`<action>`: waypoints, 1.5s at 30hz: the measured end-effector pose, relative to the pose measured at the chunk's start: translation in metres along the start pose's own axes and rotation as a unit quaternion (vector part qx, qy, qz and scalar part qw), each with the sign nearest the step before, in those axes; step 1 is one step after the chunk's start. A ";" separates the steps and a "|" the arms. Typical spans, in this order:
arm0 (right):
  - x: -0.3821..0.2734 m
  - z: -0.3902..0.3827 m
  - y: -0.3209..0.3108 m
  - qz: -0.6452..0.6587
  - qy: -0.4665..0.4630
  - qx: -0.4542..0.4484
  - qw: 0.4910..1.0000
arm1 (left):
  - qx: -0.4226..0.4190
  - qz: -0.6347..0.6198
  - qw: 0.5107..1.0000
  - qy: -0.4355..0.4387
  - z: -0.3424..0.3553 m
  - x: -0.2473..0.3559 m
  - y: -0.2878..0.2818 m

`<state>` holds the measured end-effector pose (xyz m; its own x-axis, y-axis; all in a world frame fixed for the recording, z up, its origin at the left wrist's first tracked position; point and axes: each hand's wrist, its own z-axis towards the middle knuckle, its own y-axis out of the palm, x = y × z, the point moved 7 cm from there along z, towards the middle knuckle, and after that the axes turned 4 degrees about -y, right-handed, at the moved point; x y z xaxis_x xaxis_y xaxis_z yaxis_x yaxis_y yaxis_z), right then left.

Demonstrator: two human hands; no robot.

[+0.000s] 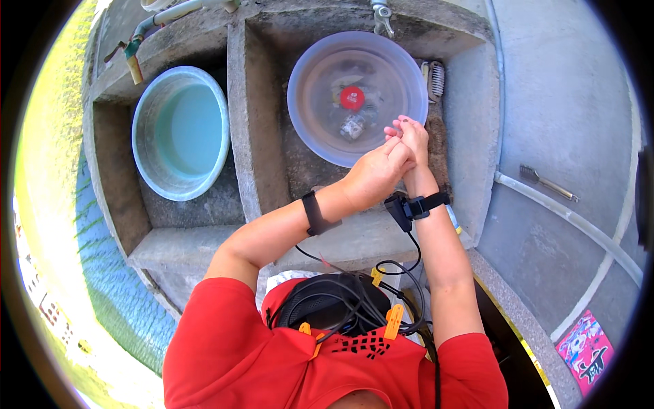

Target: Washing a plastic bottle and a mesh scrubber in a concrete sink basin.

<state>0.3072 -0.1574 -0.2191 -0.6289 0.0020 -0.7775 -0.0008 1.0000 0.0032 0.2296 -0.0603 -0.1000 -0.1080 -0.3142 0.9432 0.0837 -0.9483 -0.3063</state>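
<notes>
My two hands meet over the near right rim of a wide translucent basin (300,126) in the right concrete sink bay. My left hand (378,174) is closed against my right hand, its fingers around the palm and thumb side. The fingers of my right hand (415,140) point away from me, loosely extended. No object shows between the hands, though the inner palm is hidden. Inside the basin are a red round lid (351,97) and a small clear container (352,127) with a pale label, both apart from my hands.
A light blue basin (139,146) with bluish water stands in the left bay, past a concrete divider (246,129). Taps stick out above both bays (133,54), (383,20). A scrub brush (437,78) lies right of the translucent basin. Black cables (347,293) hang at my chest.
</notes>
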 end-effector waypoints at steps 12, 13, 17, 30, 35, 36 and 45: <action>-0.027 -0.011 0.000 0.099 -0.006 -0.064 0.993 | 0.002 0.265 0.919 -0.293 0.009 -0.154 -0.038; -0.030 -0.015 0.003 0.076 -0.010 -0.070 0.995 | -0.023 0.289 0.911 -0.294 0.010 -0.165 -0.038; -0.036 -0.023 0.012 -0.029 -0.069 -0.090 0.993 | 0.024 0.494 0.856 -0.153 0.000 -0.194 -0.036; -0.035 -0.006 0.005 -0.233 -0.210 -0.041 0.949 | -0.099 -0.001 0.941 -0.322 0.001 -0.114 -0.018; -0.057 -0.020 0.013 -0.450 -0.381 0.071 0.804 | -0.071 -0.314 0.891 -0.320 -0.016 -0.058 0.001; -0.058 -0.021 0.015 -0.450 -0.382 0.070 0.804 | -0.076 -0.367 0.871 -0.318 -0.018 -0.050 0.004; -0.049 -0.032 0.018 -0.479 -0.313 0.100 0.814 | -0.037 -0.316 0.877 -0.360 -0.007 -0.042 0.004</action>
<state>0.3132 -0.1397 -0.1606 0.1054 -0.8401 -0.5320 -0.0911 0.5246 -0.8465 0.2275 -0.0517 -0.1414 0.5457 0.3601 0.7567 0.1640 -0.9314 0.3250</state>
